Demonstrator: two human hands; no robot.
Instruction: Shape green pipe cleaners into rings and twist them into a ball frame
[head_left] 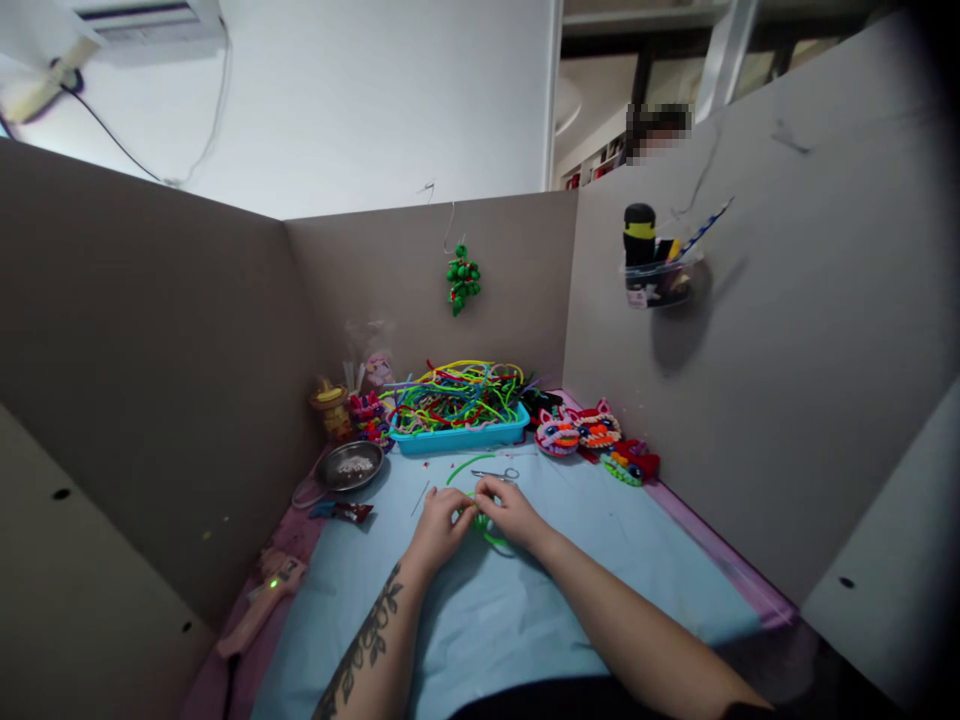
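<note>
Near the middle of the blue table cover, my left hand (442, 525) and my right hand (510, 510) meet with fingertips pinched together. Between them is a bright green pipe cleaner (484, 521), partly curled and partly hidden by my fingers. One green end sticks out below the right hand. A loose green pipe cleaner (469, 464) curves across the cover just beyond my fingers. Small scissors (504, 474) lie beside it, above the right hand. A thin straight stick or needle (420, 498) rests left of my left hand.
A blue tray (457, 438) heaped with coloured pipe cleaners stands at the back. Left are a metal bowl (349, 467), a small dark packet (352, 512) and a pink tool with a green light (262, 600). Colourful crafted faces (577, 428) sit back right. Grey partitions (420, 300) surround the table.
</note>
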